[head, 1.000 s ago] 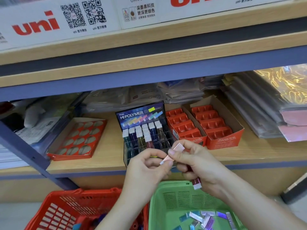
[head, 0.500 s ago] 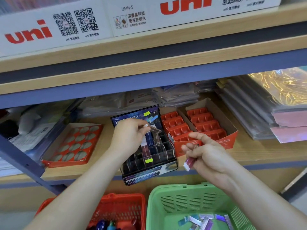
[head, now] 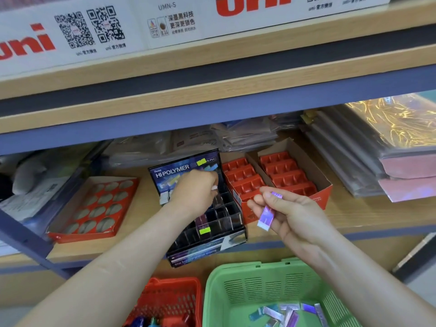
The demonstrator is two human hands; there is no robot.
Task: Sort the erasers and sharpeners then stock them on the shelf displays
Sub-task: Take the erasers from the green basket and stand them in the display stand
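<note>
A black HI-POLYMER eraser display box (head: 207,241) with clear dividers stands on the lower shelf. My left hand (head: 194,192) reaches into its upper rows and pinches a small pale eraser (head: 214,187) at the fingertips. To the right, my right hand (head: 285,213) pinches a purple slim eraser (head: 267,214) in the air, in front of the red trays. Below, the green basket (head: 236,286) holds several loose purple and teal erasers (head: 285,312).
Two red compartment boxes (head: 280,178) sit right of the display, and a red tray with round holes (head: 94,208) lies to its left. A red basket (head: 169,303) stands beside the green one. Stacked plastic-wrapped sheets (head: 377,147) fill the right of the shelf.
My left hand took the pale eraser from both hands up into the display box. My right hand moved right and now holds a purple eraser between thumb and fingers.
</note>
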